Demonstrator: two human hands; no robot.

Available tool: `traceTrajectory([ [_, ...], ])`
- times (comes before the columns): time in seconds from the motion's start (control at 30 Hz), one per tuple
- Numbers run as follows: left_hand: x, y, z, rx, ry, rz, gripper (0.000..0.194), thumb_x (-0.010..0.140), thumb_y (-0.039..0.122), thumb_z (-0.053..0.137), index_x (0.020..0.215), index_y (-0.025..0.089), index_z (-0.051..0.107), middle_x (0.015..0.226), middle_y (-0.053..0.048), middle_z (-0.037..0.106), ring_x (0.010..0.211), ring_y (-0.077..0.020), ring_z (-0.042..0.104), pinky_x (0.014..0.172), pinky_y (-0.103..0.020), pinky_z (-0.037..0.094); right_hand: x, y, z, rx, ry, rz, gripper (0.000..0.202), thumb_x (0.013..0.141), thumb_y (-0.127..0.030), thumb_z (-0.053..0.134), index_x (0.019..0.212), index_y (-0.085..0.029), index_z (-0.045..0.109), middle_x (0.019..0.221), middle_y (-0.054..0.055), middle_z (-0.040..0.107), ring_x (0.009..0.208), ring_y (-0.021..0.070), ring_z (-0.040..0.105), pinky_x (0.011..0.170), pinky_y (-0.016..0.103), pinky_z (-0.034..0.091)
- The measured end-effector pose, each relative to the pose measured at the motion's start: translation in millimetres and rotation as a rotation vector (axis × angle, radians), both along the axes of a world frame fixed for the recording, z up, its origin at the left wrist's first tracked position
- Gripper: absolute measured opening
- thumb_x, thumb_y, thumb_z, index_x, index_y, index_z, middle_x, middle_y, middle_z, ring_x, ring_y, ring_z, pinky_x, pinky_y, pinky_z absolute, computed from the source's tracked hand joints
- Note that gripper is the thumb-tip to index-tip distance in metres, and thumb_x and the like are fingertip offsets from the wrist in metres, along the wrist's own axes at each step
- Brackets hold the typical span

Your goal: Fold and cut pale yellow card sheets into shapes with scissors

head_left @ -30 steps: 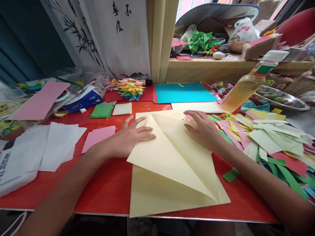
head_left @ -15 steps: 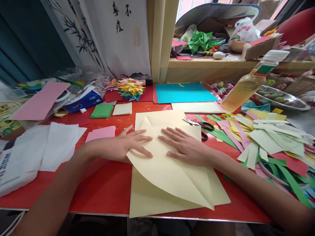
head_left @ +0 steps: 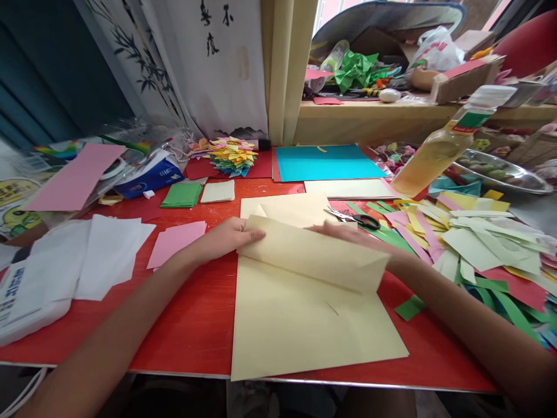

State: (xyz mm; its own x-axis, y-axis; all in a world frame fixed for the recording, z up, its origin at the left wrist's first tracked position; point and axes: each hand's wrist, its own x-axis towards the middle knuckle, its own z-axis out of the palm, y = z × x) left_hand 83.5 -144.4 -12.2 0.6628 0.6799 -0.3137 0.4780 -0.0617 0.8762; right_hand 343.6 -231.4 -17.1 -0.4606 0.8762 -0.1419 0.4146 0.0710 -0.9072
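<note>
Over a red table [head_left: 183, 325], the left hand [head_left: 230, 237] pinches a folded cream sheet [head_left: 304, 255], the right hand [head_left: 339, 230] behind, grip unclear.

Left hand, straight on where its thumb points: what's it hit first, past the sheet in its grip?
Probably the right hand, partly hidden behind the raised sheet that the left hand holds. Depth between the hands is unclear.
</note>
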Motion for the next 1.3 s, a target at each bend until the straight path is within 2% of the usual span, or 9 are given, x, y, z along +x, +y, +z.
traceTrajectory([
  [0.1, 6.8, 0.7, -9.8, 0.083, -0.010, 0.155, 0.039, 0.071, 0.051, 0.057, 0.084, 0.017, 0.067, 0.087, -0.004, 0.069, 0.076, -0.0205, 0.062, 0.065, -0.029, 0.045, 13.0, 5.8, 7.9, -0.235, 0.296, -0.197, 0.074, 0.081, -0.069, 0.016, 0.119, -0.019, 0.055, 0.121, 0.011, 0.058, 0.109, 0.0277, 0.055, 0.088, 0.040, 0.045],
  [0.2, 12.2, 0.5, -14.0, 0.248, 0.032, 0.235, 0.037, 0.071, 0.050, 0.056, 0.084, 0.017, 0.066, 0.087, -0.002, 0.069, 0.076, -0.0201, 0.061, 0.062, -0.027, 0.042, 21.6, 8.5, 14.8, -0.160, 0.065, -0.352, 0.054, 0.074, -0.064, 0.046, 0.103, -0.021, 0.063, 0.103, 0.008, 0.065, 0.098, 0.0252, 0.059, 0.078, 0.034, 0.047],
  [0.3, 15.8, -0.7, -14.6, 0.346, 0.055, 0.250, 0.035, 0.073, 0.048, 0.054, 0.087, 0.019, 0.065, 0.087, -0.001, 0.069, 0.078, -0.0206, 0.061, 0.061, -0.026, 0.041, 20.7, 6.0, 18.5, -0.113, -0.241, -0.266, 0.039, 0.069, -0.050, 0.063, 0.098, -0.025, 0.063, 0.087, 0.003, 0.064, 0.083, 0.0214, 0.060, 0.065, 0.031, 0.046],
  [0.43, 19.2, -2.6, -17.2, 0.537, 0.111, 0.192, 0.033, 0.081, 0.049, 0.044, 0.085, 0.021, 0.062, 0.083, -0.001, 0.065, 0.078, -0.0208, 0.059, 0.064, -0.030, 0.041, 11.0, 1.5, 15.8, -0.012, -0.455, -0.108, 0.020, 0.076, -0.043, 0.055, 0.074, -0.024, 0.061, 0.075, 0.001, 0.061, 0.068, 0.0170, 0.056, 0.054, 0.029, 0.040],
  [0.6, 24.2, 0.1, -28.0, 0.824, 0.207, 0.122, 0.029, 0.085, 0.037, 0.039, 0.095, 0.017, 0.058, 0.109, -0.009, 0.055, 0.105, -0.0244, 0.049, 0.092, -0.039, 0.036, 5.7, -0.9, 15.2, 0.015, -0.523, -0.082, 0.021, 0.080, -0.039, 0.046, 0.071, -0.024, 0.057, 0.072, 0.001, 0.059, 0.060, 0.0135, 0.048, 0.048, 0.026, 0.034],
  [0.8, 26.9, 5.9, -29.6, 0.685, 0.109, 0.122, 0.036, 0.082, 0.035, 0.043, 0.112, 0.016, 0.052, 0.124, -0.010, 0.049, 0.118, -0.0250, 0.042, 0.101, -0.040, 0.031, 5.7, -0.9, 15.8, 0.020, -0.525, -0.158, 0.018, 0.078, -0.036, 0.046, 0.071, -0.022, 0.055, 0.074, 0.001, 0.058, 0.063, 0.0142, 0.049, 0.048, 0.026, 0.034],
  [0.93, 24.8, 5.8, -25.1, 0.443, -0.055, 0.173, 0.025, 0.078, 0.034, 0.049, 0.097, 0.019, 0.055, 0.101, -0.005, 0.058, 0.090, -0.0210, 0.057, 0.076, -0.033, 0.046, 3.5, -0.8, 13.1, 0.061, -0.555, -0.182, 0.017, 0.079, -0.034, 0.044, 0.072, -0.023, 0.053, 0.073, 0.001, 0.057, 0.062, 0.0148, 0.048, 0.049, 0.026, 0.034],
  [1.07, 23.7, 2.9, -23.8, 0.253, -0.156, 0.194, 0.023, 0.075, 0.032, 0.053, 0.097, 0.023, 0.054, 0.078, 0.001, 0.058, 0.067, -0.0154, 0.056, 0.054, -0.024, 0.042, 0.6, 1.2, 7.7, 0.147, -0.561, -0.229, 0.018, 0.080, -0.033, 0.043, 0.069, -0.022, 0.051, 0.073, 0.002, 0.058, 0.063, 0.0161, 0.051, 0.053, 0.029, 0.038],
  [1.3, 21.9, 3.0, -23.7, 0.338, -0.505, 0.429, 0.027, 0.073, 0.025, 0.060, 0.099, 0.024, 0.052, 0.090, -0.001, 0.058, 0.077, -0.0148, 0.057, 0.062, -0.024, 0.046, 8.5, 11.3, -6.1, 0.514, -0.266, -0.760, 0.040, 0.077, -0.048, 0.054, 0.109, -0.024, 0.049, 0.122, 0.011, 0.050, 0.112, 0.0281, 0.048, 0.087, 0.044, 0.044],
])
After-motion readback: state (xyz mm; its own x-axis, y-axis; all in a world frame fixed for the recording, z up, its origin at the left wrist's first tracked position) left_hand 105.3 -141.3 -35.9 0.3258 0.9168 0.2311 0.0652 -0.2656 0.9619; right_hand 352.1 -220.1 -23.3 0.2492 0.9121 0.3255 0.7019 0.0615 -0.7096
